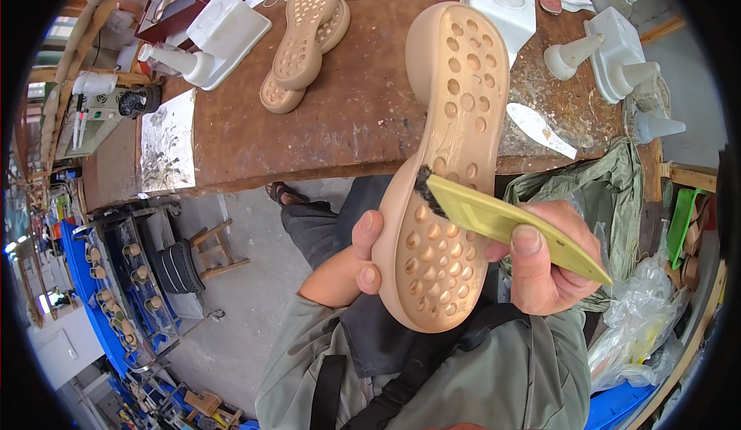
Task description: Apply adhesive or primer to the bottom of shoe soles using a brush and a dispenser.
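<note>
A tan shoe sole [455,133] stands nearly upright before me, its face full of round hollows turned my way and shiny in places. My left hand [367,252] is closed on the sole's lower left edge; two fingertips show and the rest is hidden behind it. In my right hand [544,260] is a brush with a flat yellow-green handle [494,215], pinched between thumb and fingers. Its dark bristles [427,193] rest against the middle of the sole, near the left edge.
More tan soles [297,52] lie stacked on the brown worktable [332,133]. White plastic bottles [228,40] with cone nozzles lie at the table's far left and right. A white insole-shaped piece [540,129] sits near the front edge. Clear plastic bags [637,322] fill the right side; a wheeled rack [135,275] stands left.
</note>
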The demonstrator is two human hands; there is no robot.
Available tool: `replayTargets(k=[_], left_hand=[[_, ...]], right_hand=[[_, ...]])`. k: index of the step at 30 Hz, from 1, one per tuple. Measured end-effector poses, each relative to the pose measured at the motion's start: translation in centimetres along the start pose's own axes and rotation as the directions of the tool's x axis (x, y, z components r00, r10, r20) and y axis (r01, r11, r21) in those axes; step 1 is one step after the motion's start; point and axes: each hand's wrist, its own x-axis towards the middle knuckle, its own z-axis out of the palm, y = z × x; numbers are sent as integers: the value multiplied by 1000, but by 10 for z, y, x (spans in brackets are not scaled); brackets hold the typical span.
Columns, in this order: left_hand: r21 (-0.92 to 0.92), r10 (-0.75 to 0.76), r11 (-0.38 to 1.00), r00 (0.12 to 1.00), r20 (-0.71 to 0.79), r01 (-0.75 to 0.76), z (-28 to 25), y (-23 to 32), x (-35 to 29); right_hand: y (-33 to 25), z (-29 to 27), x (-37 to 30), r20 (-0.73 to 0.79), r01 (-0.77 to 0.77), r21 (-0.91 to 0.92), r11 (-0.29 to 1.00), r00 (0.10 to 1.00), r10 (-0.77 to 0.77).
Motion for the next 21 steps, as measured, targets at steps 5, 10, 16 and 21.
replayTargets(k=[5,10,16,21], left_hand=[[3,-48,999,998,28,48,-13,7,3],[9,-93,996,994,62,92,-23,13,2],[32,-164,986,980,115,161,-28,20,8],[54,-266,964,945,191,261,-18,15,25]], right_hand=[[-1,5,-2,-7,36,29,999,999,-36],[-2,4,-10,66,113,41,993,991,-115],[12,-13,11,314,2,157,988,948,-52],[38,-9,42,-155,-86,140,986,982,108]])
